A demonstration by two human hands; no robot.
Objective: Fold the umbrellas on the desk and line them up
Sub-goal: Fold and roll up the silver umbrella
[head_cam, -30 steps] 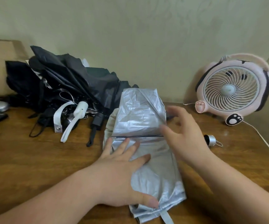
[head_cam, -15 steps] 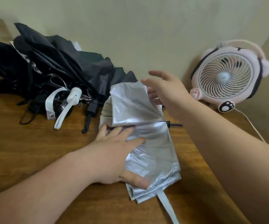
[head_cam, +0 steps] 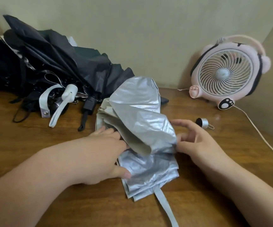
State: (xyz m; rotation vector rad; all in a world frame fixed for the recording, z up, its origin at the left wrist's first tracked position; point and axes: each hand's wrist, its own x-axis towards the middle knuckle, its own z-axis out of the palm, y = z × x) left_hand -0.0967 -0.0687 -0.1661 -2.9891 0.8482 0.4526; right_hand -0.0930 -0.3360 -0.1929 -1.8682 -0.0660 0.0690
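A silver umbrella (head_cam: 148, 171) lies folded flat in the middle of the wooden desk (head_cam: 34, 145), with its closing strap (head_cam: 164, 205) trailing toward me. My left hand (head_cam: 103, 154) presses flat on its left side, the fingertips hidden beneath a loose silver flap (head_cam: 142, 118) that arches over the bundle. My right hand (head_cam: 198, 143) is at the flap's right edge and pinches the fabric between thumb and curled fingers, index finger stretched out. A heap of unfolded black umbrellas (head_cam: 58, 63) lies at the back left, one with a white handle (head_cam: 69, 94).
A pink desk fan (head_cam: 226, 74) stands at the back right against the wall; its white cord (head_cam: 260, 135) runs along the desk's right side. A small silver cap (head_cam: 202, 122) lies just beyond my right hand. Black straps and a pale snap strap (head_cam: 44, 104) spill forward from the heap.
My right hand came down from the raised far end of the canopy to its right edge, bringing the silver flap toward me. My left hand kept pressing, its fingers now covered by the flap.
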